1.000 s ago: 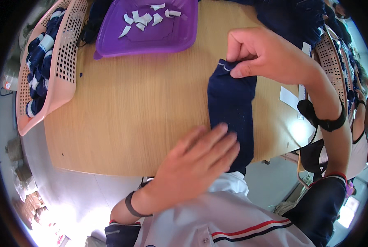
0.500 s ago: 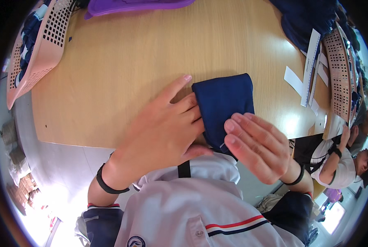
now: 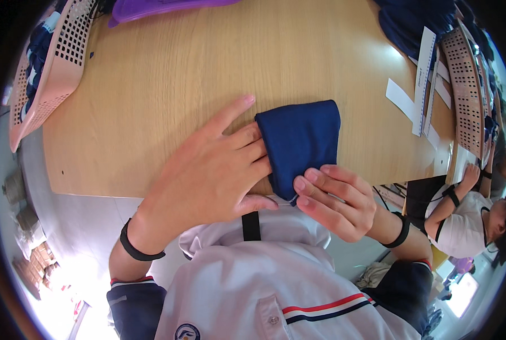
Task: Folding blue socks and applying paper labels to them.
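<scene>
A folded piece of navy blue cloth [image 3: 304,139] lies at the table's near edge, its lower corner reaching past it. My left hand [image 3: 210,170] comes in from the left, back upward, with the fingers spread. Its middle fingers go in at the cloth's left edge, so their tips are hidden. The little finger points away over the table, and the thumb stands apart below. On the right, my right hand [image 3: 341,201] is closed on the cloth's lower right part, fingertips pressed together. Something small and pale shows at the cloth's lower corner.
A pink perforated basket [image 3: 71,62] of dark cloth stands left, another basket [image 3: 465,90] right. At the far right lie a ruler [image 3: 424,79], white strips [image 3: 400,99] and navy fabric [image 3: 414,25]. A purple plastic item [image 3: 168,7] is at the back. Another person [image 3: 462,218] sits right.
My right hand has shifted left along the cloth's lower part, and its fingers have curled in more. The cloth and my left hand sit slightly further left in the picture.
</scene>
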`<state>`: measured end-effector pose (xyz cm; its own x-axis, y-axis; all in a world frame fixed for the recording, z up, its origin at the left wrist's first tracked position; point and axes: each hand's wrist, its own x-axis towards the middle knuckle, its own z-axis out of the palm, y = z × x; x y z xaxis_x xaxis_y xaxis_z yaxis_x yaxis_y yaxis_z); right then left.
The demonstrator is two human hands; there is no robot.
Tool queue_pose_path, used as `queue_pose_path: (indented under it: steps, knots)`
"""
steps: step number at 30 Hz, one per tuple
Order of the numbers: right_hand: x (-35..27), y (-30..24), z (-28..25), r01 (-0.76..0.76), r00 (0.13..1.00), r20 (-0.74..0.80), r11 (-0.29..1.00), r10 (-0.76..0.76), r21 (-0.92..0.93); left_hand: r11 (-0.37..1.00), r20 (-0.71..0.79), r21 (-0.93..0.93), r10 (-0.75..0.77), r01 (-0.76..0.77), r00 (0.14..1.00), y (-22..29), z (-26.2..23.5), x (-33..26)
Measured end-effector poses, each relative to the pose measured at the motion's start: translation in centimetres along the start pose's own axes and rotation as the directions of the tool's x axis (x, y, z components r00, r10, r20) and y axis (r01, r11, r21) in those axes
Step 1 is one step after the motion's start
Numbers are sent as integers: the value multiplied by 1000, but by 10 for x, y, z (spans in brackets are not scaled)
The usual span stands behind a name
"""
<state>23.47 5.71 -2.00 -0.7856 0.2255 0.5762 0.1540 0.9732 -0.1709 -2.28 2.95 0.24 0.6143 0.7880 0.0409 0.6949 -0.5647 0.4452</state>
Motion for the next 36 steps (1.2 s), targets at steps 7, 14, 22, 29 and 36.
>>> queue_pose_path:
  steps: [7, 14, 22, 29, 36]
  knots:
    - [50, 16, -59, -469, 881, 236, 826, 410, 313, 999, 68, -40, 15, -12, 998, 7, -10, -6]
    - [102, 96, -56, -858, 495, 524, 292, 693, 423, 760, -362, -639, -435, 120, 824, 33, 5, -7]
    - [92, 122, -31, -874, 479, 552, 311, 682, 375, 987, -302, -65, -158, 145, 940, 43, 33, 47]
    - [78, 90, -26, -203, 885, 453, 966, 111, 160, 991, -125, -39, -128, 124, 984, 34, 25, 45]
    - [84, 84, -29, -276, 719, 669, 961, 188, 26, 994, -194, 106, 21, 0, 981, 31, 32, 7]
